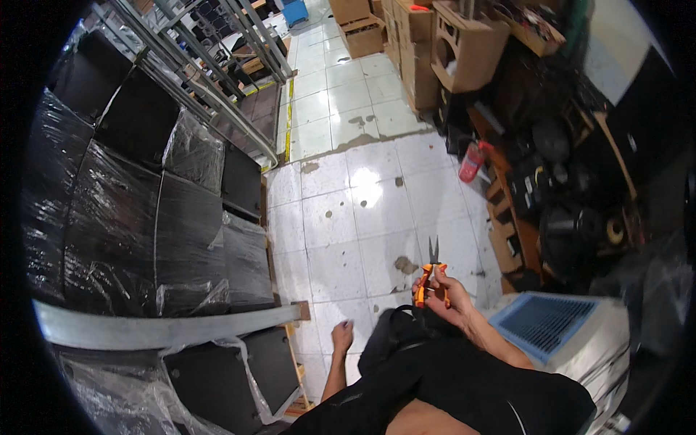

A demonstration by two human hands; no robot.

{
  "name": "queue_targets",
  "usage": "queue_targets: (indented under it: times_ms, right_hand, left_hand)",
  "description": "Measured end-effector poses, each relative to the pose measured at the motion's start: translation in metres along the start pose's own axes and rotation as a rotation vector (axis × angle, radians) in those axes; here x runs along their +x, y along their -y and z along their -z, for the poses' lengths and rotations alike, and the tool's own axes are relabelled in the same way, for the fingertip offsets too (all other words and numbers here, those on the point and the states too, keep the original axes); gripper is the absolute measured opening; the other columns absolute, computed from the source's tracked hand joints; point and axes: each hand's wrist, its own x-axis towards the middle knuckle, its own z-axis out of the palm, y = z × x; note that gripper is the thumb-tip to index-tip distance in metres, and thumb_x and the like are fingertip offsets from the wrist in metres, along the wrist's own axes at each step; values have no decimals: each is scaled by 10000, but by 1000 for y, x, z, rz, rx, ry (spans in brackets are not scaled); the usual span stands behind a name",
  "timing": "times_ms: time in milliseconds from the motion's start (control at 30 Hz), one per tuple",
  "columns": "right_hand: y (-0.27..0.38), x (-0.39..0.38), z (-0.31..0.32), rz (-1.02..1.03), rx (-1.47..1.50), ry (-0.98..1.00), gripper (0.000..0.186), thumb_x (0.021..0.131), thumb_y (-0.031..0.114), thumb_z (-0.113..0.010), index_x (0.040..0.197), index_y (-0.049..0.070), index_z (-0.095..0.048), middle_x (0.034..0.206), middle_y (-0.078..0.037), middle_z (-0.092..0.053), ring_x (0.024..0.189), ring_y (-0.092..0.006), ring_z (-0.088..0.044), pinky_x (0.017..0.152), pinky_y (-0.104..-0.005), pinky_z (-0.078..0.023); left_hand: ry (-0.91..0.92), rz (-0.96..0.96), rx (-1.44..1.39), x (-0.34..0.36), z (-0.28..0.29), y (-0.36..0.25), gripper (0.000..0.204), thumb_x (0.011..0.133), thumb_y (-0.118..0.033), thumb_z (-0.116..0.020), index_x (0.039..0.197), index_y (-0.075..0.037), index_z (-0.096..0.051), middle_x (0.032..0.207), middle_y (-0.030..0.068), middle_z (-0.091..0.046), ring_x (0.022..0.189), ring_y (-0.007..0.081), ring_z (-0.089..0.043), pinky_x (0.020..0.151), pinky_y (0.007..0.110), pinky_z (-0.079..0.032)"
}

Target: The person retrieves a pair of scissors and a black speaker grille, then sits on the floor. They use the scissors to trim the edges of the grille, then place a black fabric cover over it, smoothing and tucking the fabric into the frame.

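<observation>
In my right hand (455, 303) I hold a pair of long-nose pliers (433, 261) with orange handles. My fingers wrap round the handles. The dark, slim jaws point away from me, a little apart, above the tiled floor. My left hand (342, 336) hangs low on the left, beside my dark clothing, with its fingers curled closed. A small dark spot shows at its fingertips, too small to name. Nearest to that hand are the stacked black panels and a metal beam's end.
Black panels in clear plastic wrap (116, 210) line the left side, crossed by a grey metal beam (174, 328). On the right stand a blue-grilled machine (547, 326), a red bottle (471, 163) and cluttered shelves. Cardboard boxes (362, 36) are at the far end of the white tiled floor (333, 239).
</observation>
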Motion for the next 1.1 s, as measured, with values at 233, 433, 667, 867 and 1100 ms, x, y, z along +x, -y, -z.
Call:
queue_targets:
  times_ms: [233, 433, 667, 867, 1100]
  right_hand:
    - [130, 197, -51, 165, -377, -91, 321, 1012, 295, -547, 982, -22, -586, 1001, -124, -607, 957, -253, -619, 822, -404, -528]
    - [226, 387, -90, 125, -635, -264, 267, 992, 252, -571, 940, -5, -624, 984, -119, -637, 921, -231, -639, 810, -380, -550]
    - [351, 577, -1, 231, -1903, -790, 280, 811, 308, -683, 954, 69, -703, 838, -261, -672, 833, -437, -662, 701, -514, -506]
    - [396, 671, 116, -289, -1615, -1317, 338, 732, 244, -733, 978, 20, -673, 970, -228, -697, 954, -381, -683, 828, -456, -540]
    - [474, 846, 59, -495, -1545, -1187, 441, 760, 289, -695, 1045, -46, -673, 1080, -249, -685, 1059, -361, -663, 889, -414, -531]
  left_hand:
    - [66, 1008, -741, 70, -44, 73, 287, 917, -231, -627, 1014, 38, -616, 855, 171, -665, 628, 292, -641, 484, 415, -511]
    - [266, 803, -231, 256, -51, -33, 350, 927, -252, -619, 1122, 38, -607, 931, 163, -680, 702, 288, -667, 570, 419, -542]
    - [-46, 387, -706, 622, 89, -250, 280, 928, -212, -591, 962, 45, -696, 820, 129, -694, 617, 188, -664, 533, 296, -550]
    - [-179, 67, -547, 906, 221, -439, 384, 940, -295, -572, 1070, 49, -684, 878, 121, -711, 677, 182, -681, 582, 302, -525]
    - [13, 267, -264, 1032, 211, -481, 306, 890, -286, -618, 826, 2, -702, 625, 63, -642, 536, 185, -623, 490, 329, -482]
